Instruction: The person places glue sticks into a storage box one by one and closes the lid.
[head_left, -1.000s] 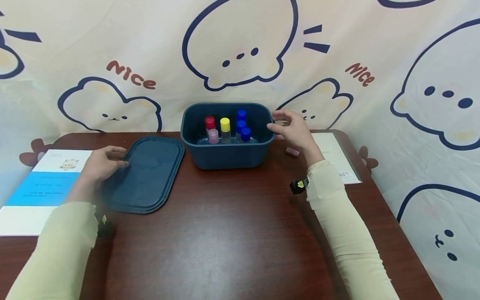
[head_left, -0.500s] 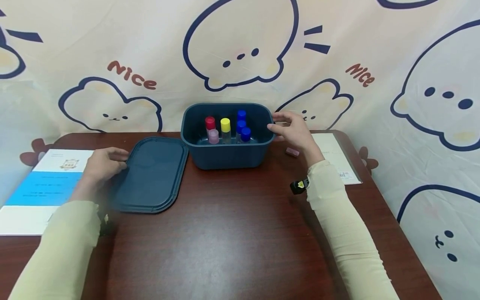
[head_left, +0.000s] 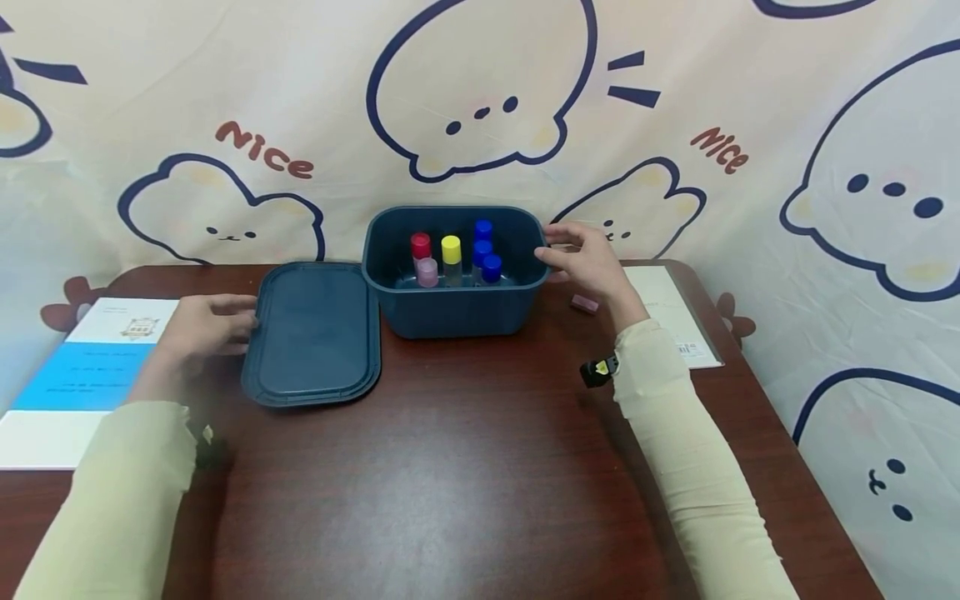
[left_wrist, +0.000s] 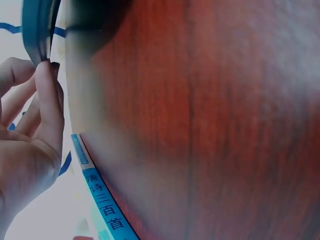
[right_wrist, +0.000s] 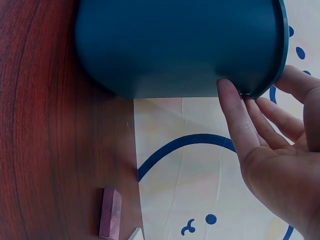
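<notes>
My left hand (head_left: pixel 206 325) is at the left edge of a flat dark teal lid (head_left: pixel 315 333). In the left wrist view, the thumb and a finger pinch that edge (left_wrist: pixel 40 35). A matching deep plastic storage box (head_left: pixel 457 312) stands at the back, just right of the lid. Several small capped bottles stand inside it: one with a red cap (head_left: pixel 421 244), one yellow (head_left: pixel 450 247), one pale pink (head_left: pixel 427 268) and some blue (head_left: pixel 491 267). My right hand (head_left: pixel 585 260) grips the box's right end by the rim, with fingers against the outer wall (right_wrist: pixel 175 55).
A white and blue book (head_left: pixel 75 375) lies at the left. Right of the box are a small pinkish block (head_left: pixel 584 304) and a pale book (head_left: pixel 675 308) partly under the right arm. A printed cloth (head_left: pixel 480 133) hangs right behind the wooden table (head_left: pixel 465 467).
The lid has shifted right and away from me, and turned so its long sides stand straighter beside the box. My left hand followed it. The right hand and box have stayed put.
</notes>
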